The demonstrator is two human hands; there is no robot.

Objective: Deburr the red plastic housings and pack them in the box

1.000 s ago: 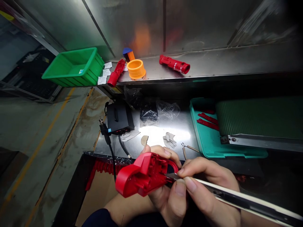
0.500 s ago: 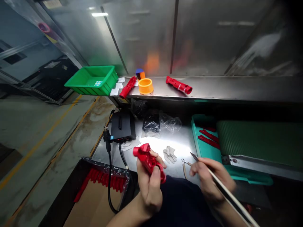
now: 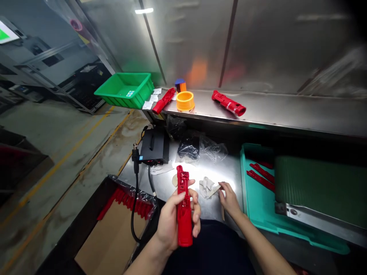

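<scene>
My left hand (image 3: 169, 219) is closed around a long red plastic housing (image 3: 184, 225). The housing stands nearly upright in the view, its detailed, cut-out side facing me and my thumb across its middle. To the right, my right hand (image 3: 229, 198) has its thumb and fingertips together at the near edge of a crumpled white glove (image 3: 205, 186) on the metal table. A pale flap of the glove reaches to those fingertips. Just left of that hand, a tan plier handle (image 3: 223, 214) shows in part. A pale round piece (image 3: 174, 180) is half hidden behind the housing.
A black box with cables (image 3: 155, 147) and plastic bags (image 3: 213, 149) stand behind. At right are a teal tray (image 3: 252, 206) with red strips and a green conveyor belt (image 3: 318, 187). The shelf holds a green bin (image 3: 140, 91), an orange ring (image 3: 185, 102) and red housings (image 3: 229, 104). A carton (image 3: 106, 233) of red parts sits lower left.
My left hand has turned the red housing from slanted to nearly upright. My right hand has moved left to the glove; the long-handled pointed blade it held is out of sight. The view has shifted.
</scene>
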